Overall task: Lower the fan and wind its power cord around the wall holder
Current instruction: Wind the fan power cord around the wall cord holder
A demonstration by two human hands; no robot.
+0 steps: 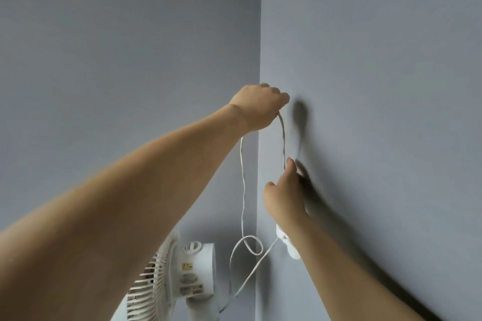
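- Up at the wall corner, the left hand (257,104) is curled shut around the top of a loop of the power cord (243,190), knuckles close to the wall (365,60).
- Below it and slightly to the right, the right hand (285,190) pinches the same loop's right strand between thumb and fingertips, against the wall.
- Between the two hands the cord runs nearly upright; its other strand hangs from the left hand, curls once, and drops toward the fan (182,276).
- Under the right forearm sits a white wall fitting (288,242) (holder or plug, I cannot tell which), with cord leading from it.
- Judging by this, the fitting lies nearer the right hand, so winding would carry the loop downward.
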